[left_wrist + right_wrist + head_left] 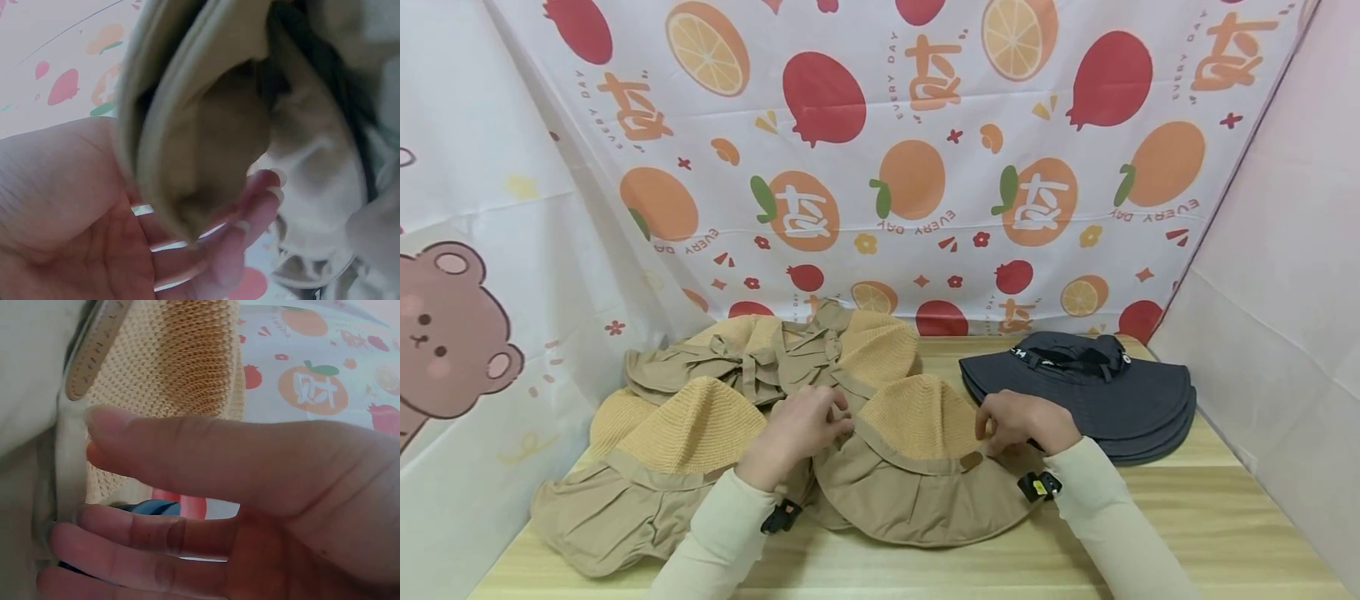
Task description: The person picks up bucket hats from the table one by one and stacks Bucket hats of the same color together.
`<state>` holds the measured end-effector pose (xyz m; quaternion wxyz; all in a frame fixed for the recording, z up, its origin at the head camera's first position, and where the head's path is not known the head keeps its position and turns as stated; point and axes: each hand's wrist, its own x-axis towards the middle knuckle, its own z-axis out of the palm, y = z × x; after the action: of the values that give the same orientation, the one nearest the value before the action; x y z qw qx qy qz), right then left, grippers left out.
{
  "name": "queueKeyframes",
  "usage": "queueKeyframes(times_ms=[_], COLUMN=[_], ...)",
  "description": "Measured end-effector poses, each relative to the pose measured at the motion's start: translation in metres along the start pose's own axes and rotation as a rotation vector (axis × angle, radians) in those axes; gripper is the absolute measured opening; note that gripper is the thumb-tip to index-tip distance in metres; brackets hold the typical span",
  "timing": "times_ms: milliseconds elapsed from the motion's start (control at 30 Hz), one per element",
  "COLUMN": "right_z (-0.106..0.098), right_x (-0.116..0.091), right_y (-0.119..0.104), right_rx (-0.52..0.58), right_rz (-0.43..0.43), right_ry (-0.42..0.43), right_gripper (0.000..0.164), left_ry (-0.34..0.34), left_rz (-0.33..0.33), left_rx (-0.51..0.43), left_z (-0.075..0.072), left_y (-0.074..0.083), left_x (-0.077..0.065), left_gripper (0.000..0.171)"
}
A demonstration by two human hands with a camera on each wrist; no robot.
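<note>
A sun hat with a straw-coloured woven crown (917, 417) and a wide khaki brim (917, 508) lies at the front of the table. A small brown label (972, 459) sits on its band. By the crown's left side is my left hand (805, 425); in the left wrist view its loosely bent fingers (212, 256) lie behind a khaki fabric edge (169, 137), thumb hidden. On the other side, my right hand (1026, 417) touches the hat; the right wrist view has its thumb (156, 434) and fairly straight fingers (144, 534) against the band (72, 462).
Another straw-and-khaki hat (688, 429) lies at the left, and more hats with tied bows (745, 358) lie behind. A stack of dark wide-brimmed hats (1120, 400) stands at the right. Fruit-printed cloth (880, 208) hangs behind the wooden table (1210, 517); white cloth hangs at both sides.
</note>
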<state>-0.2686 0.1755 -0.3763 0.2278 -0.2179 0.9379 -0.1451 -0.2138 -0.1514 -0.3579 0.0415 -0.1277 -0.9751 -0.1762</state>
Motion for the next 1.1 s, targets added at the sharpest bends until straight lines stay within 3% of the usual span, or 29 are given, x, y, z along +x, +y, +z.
queueKeyframes(times_ms=[233, 367, 500, 567, 733, 833, 1100], right_z=[-0.008, -0.012, -0.014, -0.015, -0.016, -0.017, -0.019], right_x=[-0.008, -0.015, -0.019, -0.021, -0.022, -0.022, -0.023], right_y=[-0.003, -0.004, -0.007, -0.009, -0.008, -0.008, -0.004], right_rx=[0.009, 0.013, 0.009, 0.004, 0.000, 0.006, 0.025], right_rz=[-0.001, -0.016, -0.046, -0.065, -0.095, -0.112, -0.132], right_ry=[-0.002, 0.026, 0.042, 0.044, 0.048, 0.049, 0.029], right_gripper=[0.030, 0.031, 0.031, 0.032, 0.032, 0.032, 0.032], left_ry=[0.070, 0.075, 0.033, 0.023, 0.013, -0.031, -0.097], left_rz=[0.014, 0.045, 0.010, -0.014, -0.028, -0.052, -0.146], left_rx=[-0.001, 0.036, 0.118, 0.178, 0.300, 0.343, 0.485], left_z=[-0.020, -0.028, -0.029, -0.025, -0.006, 0.005, 0.032], left_y=[0.009, 0.025, 0.045, 0.054, 0.069, 0.078, 0.091], left_x=[0.005, 0.024, 0.048, 0.061, 0.094, 0.111, 0.137], left_gripper=[0.018, 0.015, 0.035, 0.039, 0.030, 0.025, 0.016])
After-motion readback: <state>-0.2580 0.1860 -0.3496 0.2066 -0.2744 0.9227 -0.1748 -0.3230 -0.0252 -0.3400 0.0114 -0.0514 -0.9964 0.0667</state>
